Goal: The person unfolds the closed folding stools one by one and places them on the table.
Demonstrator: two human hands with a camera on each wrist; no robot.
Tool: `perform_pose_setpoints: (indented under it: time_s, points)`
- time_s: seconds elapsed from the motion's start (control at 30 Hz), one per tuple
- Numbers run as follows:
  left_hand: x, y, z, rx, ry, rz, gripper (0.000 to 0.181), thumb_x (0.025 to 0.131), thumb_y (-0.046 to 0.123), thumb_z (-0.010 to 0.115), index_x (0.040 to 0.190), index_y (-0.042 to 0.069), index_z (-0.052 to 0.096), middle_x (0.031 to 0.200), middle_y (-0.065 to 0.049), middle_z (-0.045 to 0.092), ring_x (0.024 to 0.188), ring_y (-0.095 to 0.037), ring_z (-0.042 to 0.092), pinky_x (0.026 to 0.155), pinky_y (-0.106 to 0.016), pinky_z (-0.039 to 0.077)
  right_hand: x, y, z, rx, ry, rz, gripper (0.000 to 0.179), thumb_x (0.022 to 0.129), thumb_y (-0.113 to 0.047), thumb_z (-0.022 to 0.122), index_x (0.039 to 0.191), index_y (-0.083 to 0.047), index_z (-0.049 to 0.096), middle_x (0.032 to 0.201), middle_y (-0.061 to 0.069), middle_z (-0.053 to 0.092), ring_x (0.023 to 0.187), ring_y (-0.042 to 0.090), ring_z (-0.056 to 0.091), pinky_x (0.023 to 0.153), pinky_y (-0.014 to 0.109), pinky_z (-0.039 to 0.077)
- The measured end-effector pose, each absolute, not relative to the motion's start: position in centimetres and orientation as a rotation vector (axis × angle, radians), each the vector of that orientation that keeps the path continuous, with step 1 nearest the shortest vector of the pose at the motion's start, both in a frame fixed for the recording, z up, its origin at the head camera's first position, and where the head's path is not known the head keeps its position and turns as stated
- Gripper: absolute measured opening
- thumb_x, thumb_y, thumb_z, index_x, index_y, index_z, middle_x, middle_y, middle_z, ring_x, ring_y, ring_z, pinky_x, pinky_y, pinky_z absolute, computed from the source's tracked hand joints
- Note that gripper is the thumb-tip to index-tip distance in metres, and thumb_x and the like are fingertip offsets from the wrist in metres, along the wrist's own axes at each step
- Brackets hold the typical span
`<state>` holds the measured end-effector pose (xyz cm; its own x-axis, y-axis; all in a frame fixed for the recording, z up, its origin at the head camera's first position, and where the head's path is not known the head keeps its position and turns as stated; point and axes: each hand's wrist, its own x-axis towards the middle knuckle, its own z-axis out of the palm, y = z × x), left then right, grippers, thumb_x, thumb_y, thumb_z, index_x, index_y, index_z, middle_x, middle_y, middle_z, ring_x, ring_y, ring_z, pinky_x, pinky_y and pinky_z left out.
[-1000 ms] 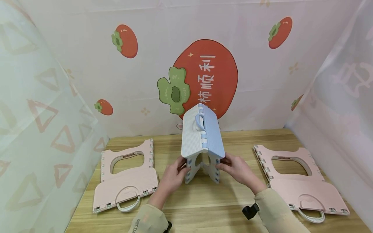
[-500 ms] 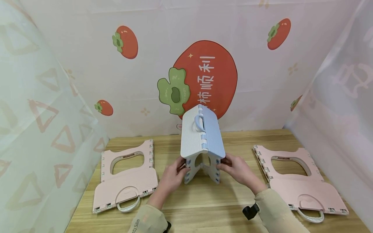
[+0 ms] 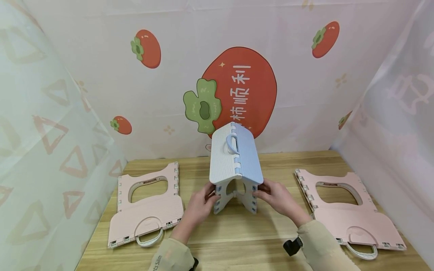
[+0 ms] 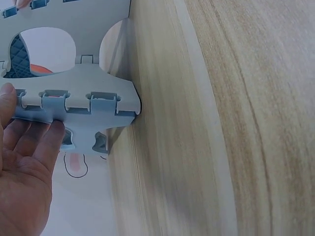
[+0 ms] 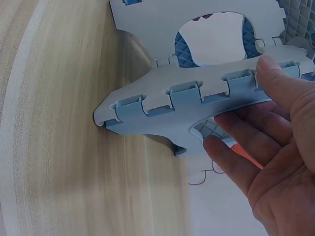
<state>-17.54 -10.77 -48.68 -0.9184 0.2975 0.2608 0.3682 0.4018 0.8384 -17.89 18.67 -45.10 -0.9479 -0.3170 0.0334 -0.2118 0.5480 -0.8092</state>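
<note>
Far left: pink stool (image 3: 154, 207), folded flat on wooden table (image 3: 237, 242). Next: left hand (image 3: 199, 204), pinching near hinged edge on left side of blue-and-white stool (image 3: 244, 162). Middle: same blue-and-white stool, standing upright on table, part-folded, peaked like tent. Then: right hand (image 3: 278, 198), likewise pinching opposite near edge. Far right: second pink stool (image 3: 339, 219), also lying folded flat on table.

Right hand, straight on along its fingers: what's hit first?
The blue-and-white stool: the right hand already grips the edge of its right leg panel, so that likely comes first. Depth beyond it is unclear.
</note>
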Motion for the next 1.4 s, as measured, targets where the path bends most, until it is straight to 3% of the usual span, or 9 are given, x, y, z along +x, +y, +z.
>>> perform_pose_setpoints:
  time_s: [1.4]
  points:
    - [-17.52, -11.45, -48.73, -0.585, -2.584, -1.616, 0.05, 0.101, 0.01, 0.064, 0.148, 0.004, 0.049, 0.145, -0.02, 0.057, 0.131, -0.034, 0.059, 0.103, -0.037, 0.053, -17.71, 19.32, -45.35, -0.484, 2.653, -1.363, 0.054, 0.102, -0.028, 0.066, 0.146, -0.002, 0.052, 0.134, 0.021, 0.065, 0.122, 0.035, 0.065, 0.094, 0.042, 0.059]
